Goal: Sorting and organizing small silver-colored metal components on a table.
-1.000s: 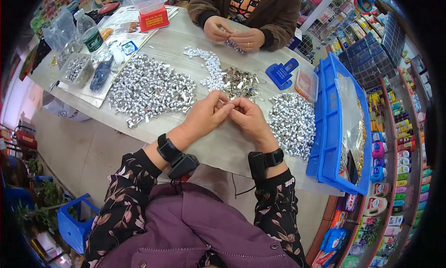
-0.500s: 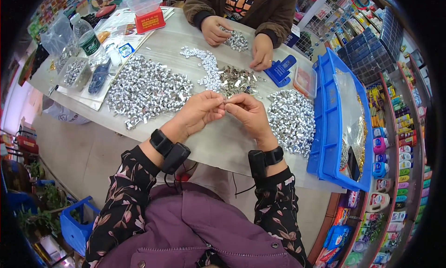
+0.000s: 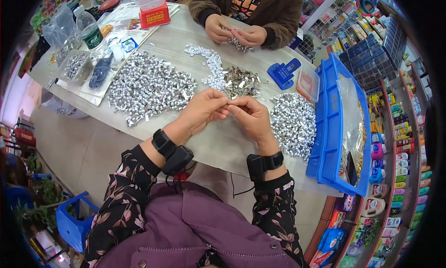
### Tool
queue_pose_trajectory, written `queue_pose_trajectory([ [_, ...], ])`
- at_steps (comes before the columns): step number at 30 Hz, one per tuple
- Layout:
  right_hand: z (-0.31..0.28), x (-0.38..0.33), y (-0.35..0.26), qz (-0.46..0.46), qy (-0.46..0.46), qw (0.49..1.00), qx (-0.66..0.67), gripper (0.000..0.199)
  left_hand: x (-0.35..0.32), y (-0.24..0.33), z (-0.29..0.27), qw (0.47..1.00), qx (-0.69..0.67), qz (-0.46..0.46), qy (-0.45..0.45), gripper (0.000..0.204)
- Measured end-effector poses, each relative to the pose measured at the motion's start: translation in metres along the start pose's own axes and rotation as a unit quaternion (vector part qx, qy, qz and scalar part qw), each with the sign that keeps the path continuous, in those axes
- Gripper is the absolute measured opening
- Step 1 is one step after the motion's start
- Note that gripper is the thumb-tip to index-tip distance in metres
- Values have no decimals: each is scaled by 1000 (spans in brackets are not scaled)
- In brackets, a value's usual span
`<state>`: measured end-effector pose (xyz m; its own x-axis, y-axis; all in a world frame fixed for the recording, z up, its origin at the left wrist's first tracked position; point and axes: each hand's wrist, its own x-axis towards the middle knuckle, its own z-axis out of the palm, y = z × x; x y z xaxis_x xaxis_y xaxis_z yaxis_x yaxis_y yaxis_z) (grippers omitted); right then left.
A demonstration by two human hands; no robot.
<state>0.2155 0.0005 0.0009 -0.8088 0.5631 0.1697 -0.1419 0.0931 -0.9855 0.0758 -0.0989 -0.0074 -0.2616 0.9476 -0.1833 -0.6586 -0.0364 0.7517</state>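
Small metal pieces are being worked one at a time above the grey table (image 3: 218,142). From the left: a big silver heap (image 3: 148,87), then the left hand (image 3: 202,110) and right hand (image 3: 251,115), fingertips pressed together, pinching one piece too tiny to identify. It looks like mid-assembly; the next move calls for a fine, steady grip. Right lies another silver heap (image 3: 292,124), then a blue bin (image 3: 334,124).
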Motion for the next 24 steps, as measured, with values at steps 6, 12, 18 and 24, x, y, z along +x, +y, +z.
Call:
queue_pose_trajectory([
  [6, 1, 0, 3, -43, 3, 998, -48, 10, 2, 1, -7, 999, -15, -31, -3, 12],
  [12, 2, -1, 1, 2, 16, 1000, 12, 11, 0, -1, 3, 991, 121, 53, 20, 12],
  [18, 8, 0, -6, 68, 23, 996, 45, 11, -1, -8, -1, 970, 204, 130, -10, 12],
  [24, -5, 0, 3, 71, -3, 997, 26, 15, -7, -9, 10, 924, 335, 182, -10, 14],
])
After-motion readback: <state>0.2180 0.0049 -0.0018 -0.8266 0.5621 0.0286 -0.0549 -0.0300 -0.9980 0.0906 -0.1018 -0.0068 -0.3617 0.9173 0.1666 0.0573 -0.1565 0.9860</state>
